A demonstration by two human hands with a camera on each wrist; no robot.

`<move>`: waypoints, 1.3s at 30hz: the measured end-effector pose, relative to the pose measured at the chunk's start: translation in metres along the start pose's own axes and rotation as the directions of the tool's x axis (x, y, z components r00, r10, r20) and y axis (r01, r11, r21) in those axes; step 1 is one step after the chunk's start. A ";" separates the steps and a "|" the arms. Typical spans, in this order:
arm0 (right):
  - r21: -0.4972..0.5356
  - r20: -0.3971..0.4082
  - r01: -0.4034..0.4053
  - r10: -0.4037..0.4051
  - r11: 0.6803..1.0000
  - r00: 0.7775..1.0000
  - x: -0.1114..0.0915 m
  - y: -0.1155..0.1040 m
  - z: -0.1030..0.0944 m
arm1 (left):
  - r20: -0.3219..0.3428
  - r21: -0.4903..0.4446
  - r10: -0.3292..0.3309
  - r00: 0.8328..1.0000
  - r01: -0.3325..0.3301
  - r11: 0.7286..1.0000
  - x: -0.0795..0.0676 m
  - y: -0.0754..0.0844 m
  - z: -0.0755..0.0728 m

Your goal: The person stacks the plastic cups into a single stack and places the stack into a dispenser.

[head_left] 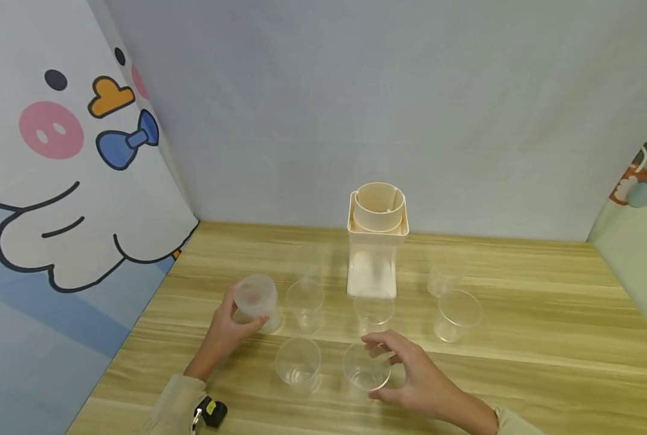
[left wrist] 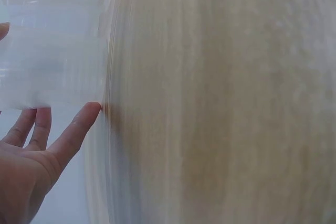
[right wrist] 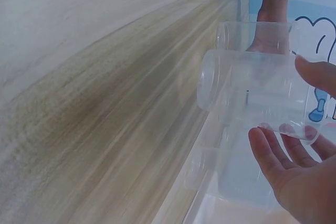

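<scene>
On the left, my left hand holds a frosty-looking stack of clear plastic cups, thumb on the near side. The left wrist view shows the fingers against the side of that cup stack. My right hand grips a clear plastic cup near the front, with fingers and thumb on opposite sides by its rim. That cup also shows in the right wrist view, thumb above and fingers below. Another clear cup stands upright between the two hands.
Behind stand more clear cups, one at left, one at middle and one at right. A cream stand with a round holder is at the back of the wooden table, near the wall. Fabric walls flank it.
</scene>
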State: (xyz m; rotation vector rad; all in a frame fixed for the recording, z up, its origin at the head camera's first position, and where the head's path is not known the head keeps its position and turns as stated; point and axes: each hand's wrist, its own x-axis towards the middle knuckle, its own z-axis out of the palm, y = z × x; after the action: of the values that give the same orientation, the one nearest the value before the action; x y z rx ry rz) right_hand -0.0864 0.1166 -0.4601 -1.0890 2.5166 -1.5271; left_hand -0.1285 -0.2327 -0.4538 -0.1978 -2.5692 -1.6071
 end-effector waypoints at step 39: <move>0.035 -0.018 0.049 -0.048 0.998 0.999 0.009 -0.021 -0.004 | -0.026 -0.011 -0.005 1.000 0.005 1.000 -0.002 -0.004 0.002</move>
State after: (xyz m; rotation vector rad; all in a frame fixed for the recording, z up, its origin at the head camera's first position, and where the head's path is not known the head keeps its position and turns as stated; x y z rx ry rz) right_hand -0.0830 0.1084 -0.4383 -1.1458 2.4819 -1.5923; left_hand -0.1272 -0.2333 -0.4588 -0.1700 -2.5445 -1.6143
